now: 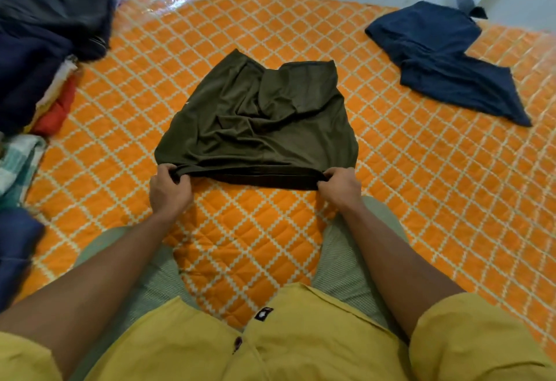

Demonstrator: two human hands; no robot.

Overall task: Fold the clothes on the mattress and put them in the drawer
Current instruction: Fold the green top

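Observation:
A dark olive garment (258,122) lies spread in the middle of the orange quilted mattress (421,185), its near hem towards me. My left hand (170,189) pinches the near left corner of that hem. My right hand (340,186) pinches the near right corner. The hem is stretched straight between the two hands and lifted slightly off the mattress. A navy garment (442,61) lies unfolded at the far right of the mattress. No drawer is in view.
A pile of dark, navy and red clothes (45,40) sits at the far left, with a checked cloth (18,164) and a blue item (15,248) nearer along the left edge. My knees rest on the mattress. A glossy floor lies beyond the far edge.

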